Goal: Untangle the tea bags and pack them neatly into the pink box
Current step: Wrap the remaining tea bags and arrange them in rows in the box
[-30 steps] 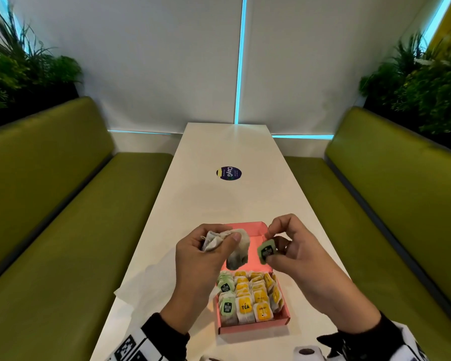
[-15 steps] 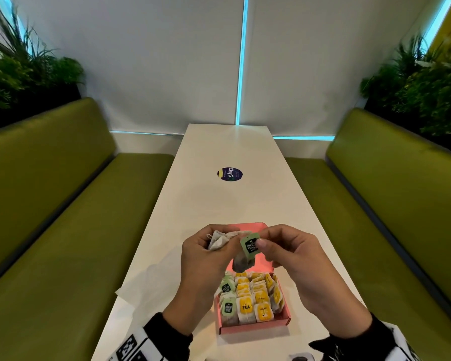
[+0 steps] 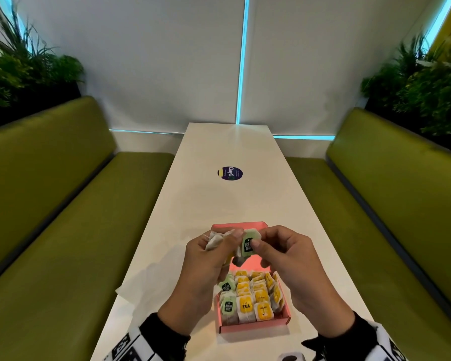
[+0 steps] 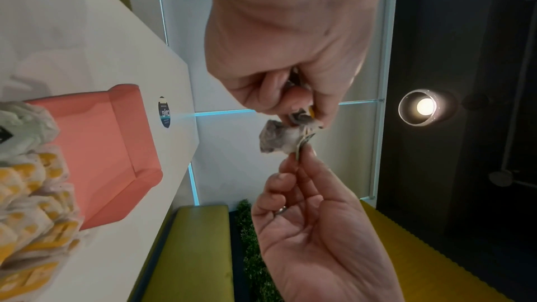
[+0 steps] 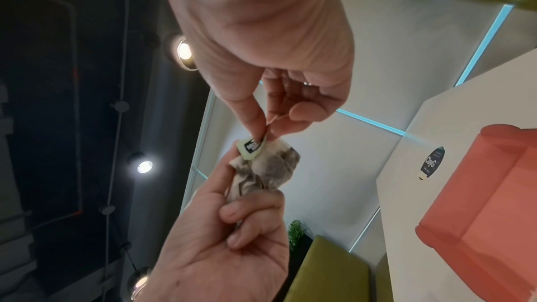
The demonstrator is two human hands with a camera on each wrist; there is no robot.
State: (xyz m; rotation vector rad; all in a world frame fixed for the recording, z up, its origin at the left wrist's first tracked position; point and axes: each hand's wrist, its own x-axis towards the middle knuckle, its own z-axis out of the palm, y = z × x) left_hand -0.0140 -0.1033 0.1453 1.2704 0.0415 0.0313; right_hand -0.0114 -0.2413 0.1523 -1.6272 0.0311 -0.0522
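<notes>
1. The right hand point(image 3: 287, 259) has its grip closed on a green paper tag point(image 3: 249, 245): thumb and forefinger pinch the tag, which bears dark print, while the other fingers curl loosely behind.
2. The left hand point(image 3: 206, 267) has its grip closed round a crumpled clump of tea bags point(image 5: 267, 169), fingers curled over the pale paper, and one white bag point(image 3: 214, 239) sticks out past the knuckles.
3. The tag lies against the clump, so the two hands meet nearly fingertip to fingertip in the air above the far part of the pink box point(image 3: 254, 327).
4. The string between tag and clump is too thin to make out.
5. The pink box sits on the white counter point(image 3: 219, 204) just before the person, its near part filled with packed tea bags point(image 3: 250, 298) standing in rows: mostly yellow tags, with a few green ones on the left side.
6. The far part of the box shows bare pink floor under the hands.
7. A sheet of white paper point(image 3: 130, 287) lies on the counter to the left of the box, partly under the left wrist.
8. Farther along the counter is a round dark sticker point(image 3: 230, 173).
9. Green benches point(image 3: 63, 217) run down both sides, with plants point(image 3: 422, 82) behind them.
</notes>
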